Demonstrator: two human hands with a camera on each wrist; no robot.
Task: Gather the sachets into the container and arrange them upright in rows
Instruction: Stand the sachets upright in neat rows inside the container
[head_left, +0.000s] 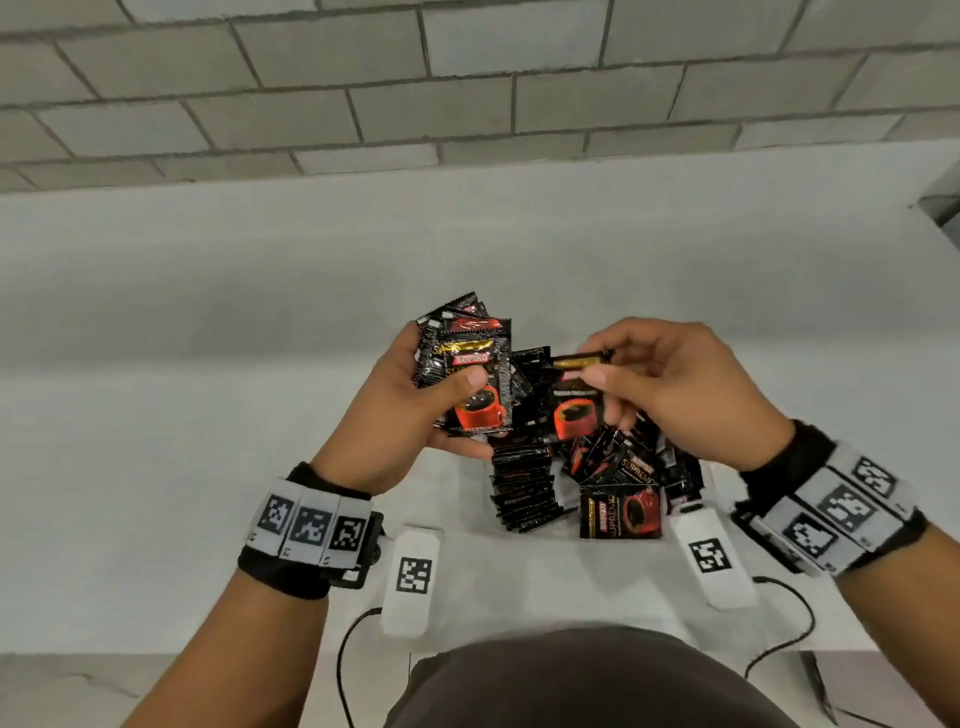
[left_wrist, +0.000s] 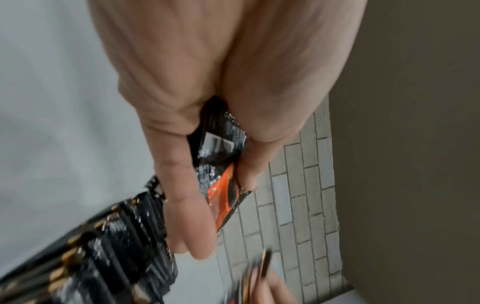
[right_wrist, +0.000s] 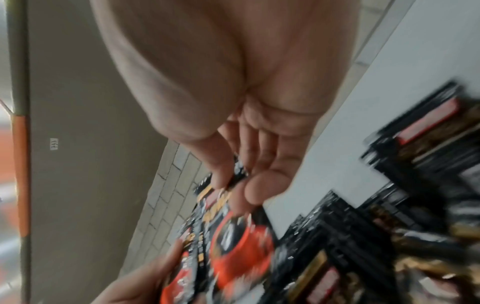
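Above container (head_left: 691, 512): left hand (head_left: 400, 415) clamped sachet stack (head_left: 467, 374), squaring it for upright row; right hand (head_left: 670, 384) pinched single sachet (head_left: 574, 400) to add.

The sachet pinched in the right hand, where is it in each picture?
Head: the single sachet sits centre, pinched at its top by the right hand.
Left wrist: only a blurred edge of it at the bottom.
Right wrist: blurred, lower middle, under the fingertips.
Shared landmark: the grey brick wall.

black-red sachets (head_left: 524, 493) upright in rows, others loose, clear container (head_left: 709, 475)
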